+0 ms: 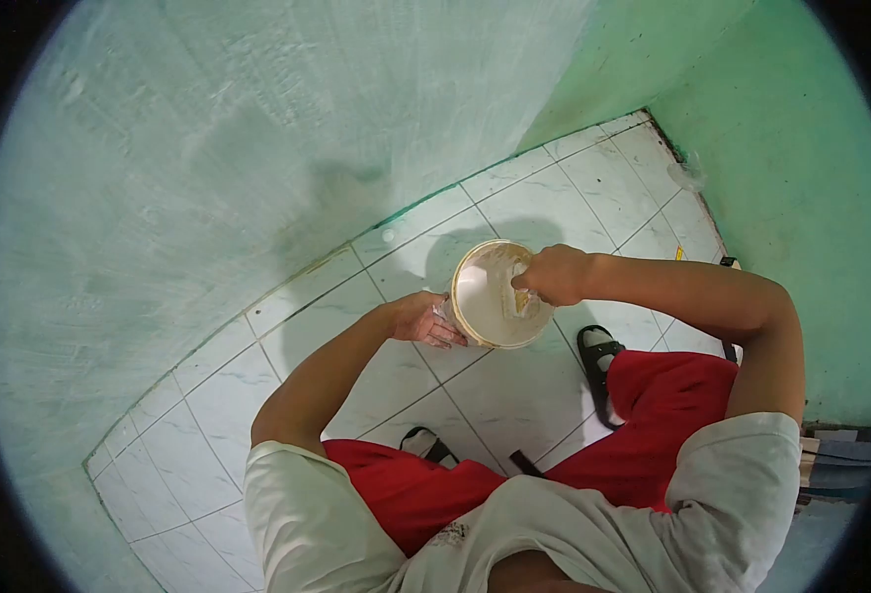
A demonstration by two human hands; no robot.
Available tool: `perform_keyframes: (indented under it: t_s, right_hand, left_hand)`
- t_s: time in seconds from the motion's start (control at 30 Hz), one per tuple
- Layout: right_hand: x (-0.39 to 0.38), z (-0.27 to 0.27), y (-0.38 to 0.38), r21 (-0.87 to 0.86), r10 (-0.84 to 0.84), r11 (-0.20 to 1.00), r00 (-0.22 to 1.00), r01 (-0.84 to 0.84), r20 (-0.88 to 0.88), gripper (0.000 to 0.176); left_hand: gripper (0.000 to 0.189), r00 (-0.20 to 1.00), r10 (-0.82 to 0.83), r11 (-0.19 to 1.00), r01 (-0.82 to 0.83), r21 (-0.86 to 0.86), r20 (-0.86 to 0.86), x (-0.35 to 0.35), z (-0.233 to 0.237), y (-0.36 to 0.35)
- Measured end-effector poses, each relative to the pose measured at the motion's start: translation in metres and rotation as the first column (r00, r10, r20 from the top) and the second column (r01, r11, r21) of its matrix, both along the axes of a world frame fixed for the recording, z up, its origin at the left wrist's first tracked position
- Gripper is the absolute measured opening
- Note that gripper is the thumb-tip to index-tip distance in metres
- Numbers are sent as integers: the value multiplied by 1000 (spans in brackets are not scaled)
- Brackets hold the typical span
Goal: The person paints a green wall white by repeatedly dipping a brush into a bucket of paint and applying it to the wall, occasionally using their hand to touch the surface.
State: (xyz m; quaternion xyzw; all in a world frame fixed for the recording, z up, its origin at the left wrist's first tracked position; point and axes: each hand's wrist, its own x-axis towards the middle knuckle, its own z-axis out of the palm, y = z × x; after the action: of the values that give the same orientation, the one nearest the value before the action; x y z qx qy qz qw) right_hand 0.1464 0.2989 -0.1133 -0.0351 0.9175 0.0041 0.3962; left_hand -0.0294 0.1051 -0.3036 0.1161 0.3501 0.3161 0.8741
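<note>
A round, cream-rimmed bucket [465,318] is held tilted above the tiled floor, its inside coated with white paste. My left hand [427,320] grips it from the left side, with whitish smears on the fingers. My right hand [554,275] is closed at the bucket's right rim around a flat scraper [520,302] smeared white. The scraper's lower part reaches inside the bucket; its handle is mostly hidden by the fingers.
A wall [257,119] with pale, streaky coating rises on the left, and a green wall [801,148] stands at the right. A crumpled clear plastic piece [688,174] lies near the far corner. Stacked items [840,465] are at the right edge. My sandalled feet [601,376] rest on the tiles.
</note>
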Motion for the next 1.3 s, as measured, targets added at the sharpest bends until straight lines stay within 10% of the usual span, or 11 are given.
perform_keyframes:
  t_s: [0.5, 1.0, 1.1, 1.2, 1.27, 1.3]
  right_hand:
    - [50, -78, 135, -31, 191, 979, 953, -203, -234, 16]
    - [43, -104, 193, -180, 327, 889, 858, -422, -397, 21]
    - [29, -92, 201, -269, 324, 792, 751, -548, -575, 9]
    - [10, -73, 205, -268, 407, 829, 859, -490, -312, 12]
    - [7, -73, 213, -403, 96, 912, 995, -82, 16, 16]
    - [6, -76, 223, -412, 101, 907, 995, -87, 11, 16]
  left_hand:
    - [47, 949, 228, 965, -250, -79, -216, 90, 35, 145]
    - [39, 571, 690, 557, -811, -177, -445, 162, 41, 156]
    - [35, 647, 472, 711, -681, -176, -599, 167, 68, 156]
    - [46, 623, 55, 893, -380, -241, -780, 160, 96, 146]
    - [47, 208, -461, 878, 252, -408, -863, 147, 116, 133]
    - [47, 207, -469, 874, 247, -418, -859, 142, 130, 124]
